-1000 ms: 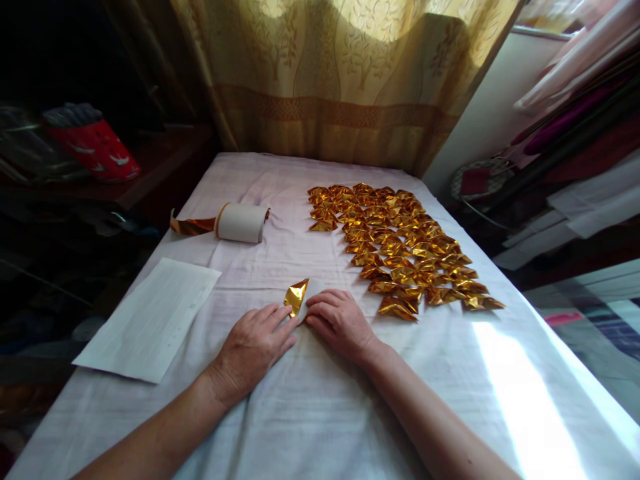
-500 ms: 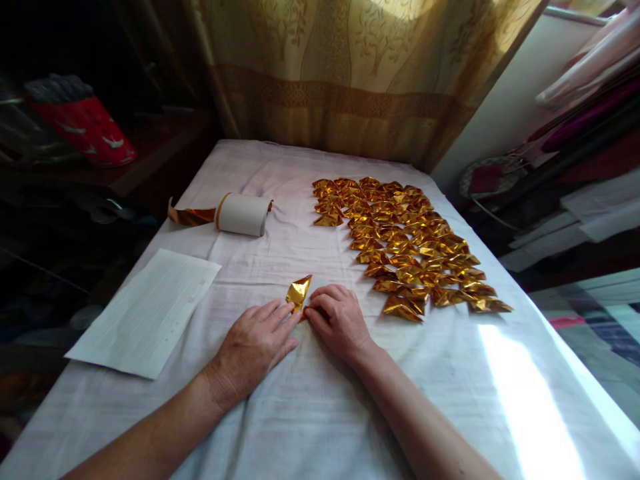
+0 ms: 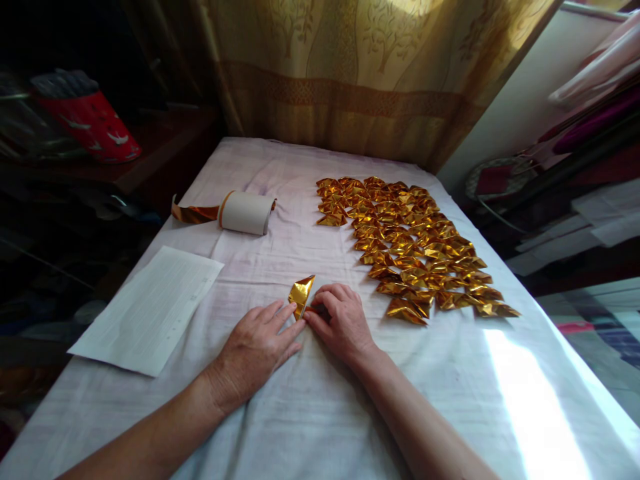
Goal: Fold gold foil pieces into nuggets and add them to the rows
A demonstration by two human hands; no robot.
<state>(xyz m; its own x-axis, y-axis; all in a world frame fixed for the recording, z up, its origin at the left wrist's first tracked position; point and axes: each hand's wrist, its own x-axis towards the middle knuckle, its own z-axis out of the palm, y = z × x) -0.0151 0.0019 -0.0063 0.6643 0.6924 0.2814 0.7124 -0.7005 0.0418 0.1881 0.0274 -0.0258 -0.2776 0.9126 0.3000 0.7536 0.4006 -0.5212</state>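
Observation:
A partly folded piece of gold foil paper (image 3: 301, 292) lies on the white cloth between my hands. My left hand (image 3: 260, 340) rests from the left with its fingers stretched out, the fingertips pressing on the foil's near part. From the right, my right hand (image 3: 340, 317) has its fingers curled, with thumb and forefinger pinching the foil's near right edge. The fingertips of both hands nearly meet and partly hide the lower end of the foil. Right of my right hand, several folded gold foil ingots (image 3: 410, 243) stand in close rows.
A white roll (image 3: 245, 213) with a loose gold foil strip (image 3: 196, 214) lies at the back left. Nearer, a printed paper sheet (image 3: 150, 310) lies flat. A red pen holder (image 3: 95, 123) stands on a dark cabinet to the left. Behind the cloth-covered table (image 3: 270, 167) hangs a gold curtain (image 3: 330, 87).
My left forefinger has slid slightly right, towards my right fingertips. Less of the foil's near end shows between the hands. The whole view has shifted a little.

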